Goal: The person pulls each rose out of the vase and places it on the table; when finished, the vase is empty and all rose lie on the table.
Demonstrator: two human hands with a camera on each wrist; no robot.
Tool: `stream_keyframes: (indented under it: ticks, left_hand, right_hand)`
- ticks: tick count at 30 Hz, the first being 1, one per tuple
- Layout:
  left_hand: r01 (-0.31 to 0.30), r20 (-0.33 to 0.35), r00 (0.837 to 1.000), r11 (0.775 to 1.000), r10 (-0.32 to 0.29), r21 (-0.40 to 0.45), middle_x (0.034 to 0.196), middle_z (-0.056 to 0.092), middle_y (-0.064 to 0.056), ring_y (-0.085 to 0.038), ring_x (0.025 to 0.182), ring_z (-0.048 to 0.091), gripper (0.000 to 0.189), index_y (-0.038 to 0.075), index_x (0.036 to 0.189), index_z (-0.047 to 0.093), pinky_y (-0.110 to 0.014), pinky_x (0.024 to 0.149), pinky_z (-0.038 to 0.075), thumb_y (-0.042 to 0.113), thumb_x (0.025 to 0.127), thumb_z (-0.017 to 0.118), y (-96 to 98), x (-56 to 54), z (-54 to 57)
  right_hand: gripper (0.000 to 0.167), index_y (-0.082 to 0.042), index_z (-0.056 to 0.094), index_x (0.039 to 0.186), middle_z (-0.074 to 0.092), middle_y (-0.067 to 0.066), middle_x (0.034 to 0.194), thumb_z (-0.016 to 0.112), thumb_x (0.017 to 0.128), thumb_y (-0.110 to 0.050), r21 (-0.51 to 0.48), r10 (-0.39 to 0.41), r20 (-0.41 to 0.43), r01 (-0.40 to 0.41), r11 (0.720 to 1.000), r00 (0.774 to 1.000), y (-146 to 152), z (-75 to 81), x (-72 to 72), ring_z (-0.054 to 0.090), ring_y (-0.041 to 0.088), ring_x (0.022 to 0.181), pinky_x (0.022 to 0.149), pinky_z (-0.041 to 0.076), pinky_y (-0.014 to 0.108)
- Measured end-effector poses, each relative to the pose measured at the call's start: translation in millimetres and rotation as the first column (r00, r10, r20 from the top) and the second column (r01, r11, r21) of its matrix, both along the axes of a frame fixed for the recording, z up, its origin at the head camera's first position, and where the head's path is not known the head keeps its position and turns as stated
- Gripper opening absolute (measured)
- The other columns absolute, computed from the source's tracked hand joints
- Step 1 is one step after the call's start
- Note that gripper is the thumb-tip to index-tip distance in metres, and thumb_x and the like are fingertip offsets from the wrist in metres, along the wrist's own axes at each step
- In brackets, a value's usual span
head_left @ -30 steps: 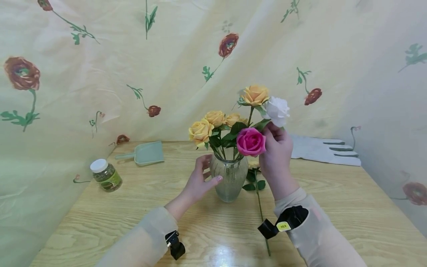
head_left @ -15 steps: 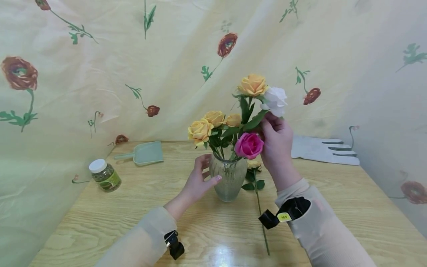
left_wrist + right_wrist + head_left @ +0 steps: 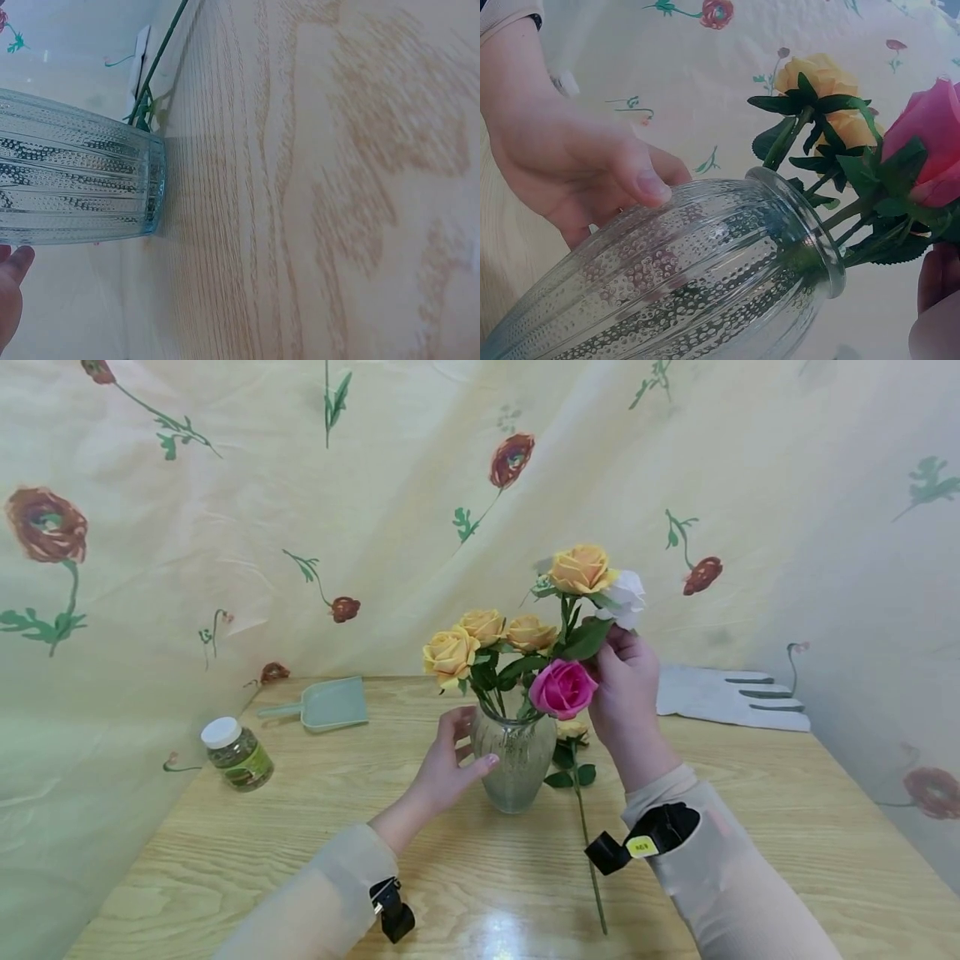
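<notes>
A ribbed clear glass vase [image 3: 513,768] stands upright on the wooden table. My left hand [image 3: 442,768] holds its left side, thumb in front and fingers curved behind; the thumb [image 3: 652,184] shows against the glass in the right wrist view. Several yellow roses [image 3: 450,656] and a pink rose [image 3: 562,689] lean out of the vase mouth. To the right above the rim, my right hand [image 3: 626,693] pinches a rose stem just below the white rose [image 3: 628,593] and a taller orange-yellow rose [image 3: 581,568]. Leaves and the pink bloom partly hide those fingertips.
Right of the vase lies a loose yellow rose, its long stem [image 3: 582,818] running toward the front. A green dustpan [image 3: 335,704] and a white-lidded jar [image 3: 238,756] are at left. Pale gloves [image 3: 720,697] lie at the back right, before the flowered cloth backdrop [image 3: 420,485].
My right hand rose with the white and orange-yellow roses, then lowered slightly; the orange-yellow bloom shifted right and now overlaps the white one. The left hand and vase stayed put.
</notes>
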State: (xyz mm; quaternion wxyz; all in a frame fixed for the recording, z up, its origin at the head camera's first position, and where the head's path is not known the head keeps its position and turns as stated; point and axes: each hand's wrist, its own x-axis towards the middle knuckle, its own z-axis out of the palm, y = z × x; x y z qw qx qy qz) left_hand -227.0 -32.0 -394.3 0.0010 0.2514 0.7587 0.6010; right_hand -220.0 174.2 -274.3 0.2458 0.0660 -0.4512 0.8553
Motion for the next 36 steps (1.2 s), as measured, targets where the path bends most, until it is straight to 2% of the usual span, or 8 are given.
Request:
stream_keyframes:
  ticks: [8, 12, 17, 21, 24, 30, 32, 36]
  left_hand:
    - [-0.012, -0.010, 1.000, 1.000, 0.012, -0.022, 0.140, 0.033, -0.015, -0.032, 0.127, 0.037, 0.070, 0.007, 0.140, 0.023, -0.045, 0.104, 0.037, 0.017, 0.087, 0.067, -1.5, -0.4, 0.7]
    - [-0.012, -0.003, 1.000, 1.000, 0.012, -0.022, 0.140, 0.033, -0.016, -0.032, 0.127, 0.037, 0.071, 0.006, 0.140, 0.023, -0.044, 0.104, 0.037, 0.015, 0.086, 0.068, -1.3, -0.6, 1.0]
    - [-0.004, 0.010, 1.000, 1.000, 0.005, -0.024, 0.140, 0.032, -0.020, -0.036, 0.128, 0.035, 0.071, 0.002, 0.140, 0.021, -0.047, 0.105, 0.035, 0.008, 0.085, 0.067, -0.1, 0.5, 3.8]
    - [0.004, 0.008, 1.000, 1.000, -0.004, -0.024, 0.138, 0.032, -0.024, -0.039, 0.127, 0.036, 0.069, -0.003, 0.138, 0.021, -0.050, 0.104, 0.035, 0.005, 0.086, 0.065, 0.2, 11.0, 18.9]
    - [0.006, 0.012, 1.000, 1.000, -0.006, -0.031, 0.137, 0.033, -0.025, -0.039, 0.126, 0.036, 0.067, -0.004, 0.137, 0.022, -0.050, 0.104, 0.035, 0.004, 0.086, 0.064, 0.1, 18.8, 29.2]
    - [0.000, 0.027, 1.000, 0.999, 0.001, -0.044, 0.137, 0.032, -0.023, -0.038, 0.127, 0.036, 0.067, -0.002, 0.138, 0.021, -0.050, 0.104, 0.035, 0.006, 0.087, 0.063, -0.3, 21.3, 31.3]
    - [0.003, 0.026, 1.000, 0.999, -0.002, -0.042, 0.137, 0.032, -0.024, -0.038, 0.127, 0.035, 0.067, -0.002, 0.138, 0.020, -0.050, 0.104, 0.035, 0.006, 0.087, 0.063, -0.4, 20.9, 30.7]
    - [0.004, 0.018, 1.000, 0.999, -0.004, -0.038, 0.137, 0.032, -0.025, -0.038, 0.127, 0.035, 0.067, -0.003, 0.138, 0.020, -0.049, 0.104, 0.035, 0.006, 0.087, 0.063, -0.1, 19.9, 29.6]
  right_hand:
    - [0.008, -0.003, 0.058, 0.089, 0.058, 0.005, 0.084, 0.054, 0.091, 0.003, -0.011, 0.146, -0.104, -0.148, 0.989, 0.984, 0.2, 6.2, 2.0, 0.059, 0.013, 0.076, 0.070, 0.053, 0.020]
    - [0.009, -0.004, 0.054, 0.090, 0.054, 0.003, 0.080, 0.053, 0.091, 0.004, -0.003, 0.190, -0.123, -0.192, 0.981, 0.974, 0.6, 3.5, 1.9, 0.054, 0.012, 0.076, 0.068, 0.050, 0.018]
    - [0.003, -0.005, 0.056, 0.091, 0.054, 0.003, 0.081, 0.057, 0.091, -0.001, 0.031, 0.198, -0.116, -0.195, 0.980, 0.973, 2.9, -5.1, 0.7, 0.053, 0.012, 0.075, 0.066, 0.049, 0.019]
    - [0.005, -0.004, 0.058, 0.087, 0.056, 0.004, 0.081, 0.062, 0.088, -0.004, 0.010, 0.183, -0.109, -0.183, 0.983, 0.977, 2.7, -11.2, 0.1, 0.054, 0.015, 0.079, 0.068, 0.050, 0.020]
    - [0.007, -0.004, 0.057, 0.083, 0.055, 0.004, 0.081, 0.059, 0.090, -0.002, -0.020, 0.158, -0.120, -0.161, 0.987, 0.980, 1.0, -13.1, -0.3, 0.055, 0.015, 0.080, 0.068, 0.050, 0.020]
    - [0.015, -0.005, 0.056, 0.080, 0.055, 0.004, 0.078, 0.054, 0.091, 0.005, -0.046, 0.108, -0.104, -0.113, 0.993, 0.989, -3.9, -12.0, -0.3, 0.055, 0.013, 0.076, 0.068, 0.050, 0.019]
    - [0.015, -0.005, 0.057, 0.085, 0.055, 0.004, 0.080, 0.052, 0.090, 0.008, -0.042, 0.101, -0.085, -0.105, 0.994, 0.991, -4.8, -12.6, 0.3, 0.054, 0.013, 0.076, 0.069, 0.050, 0.019]
    - [0.024, -0.005, 0.052, 0.108, 0.054, 0.005, 0.096, 0.050, 0.090, 0.010, -0.031, 0.131, -0.069, -0.134, 0.991, 0.989, -4.6, -16.1, 3.8, 0.055, 0.015, 0.086, 0.078, 0.051, 0.020]
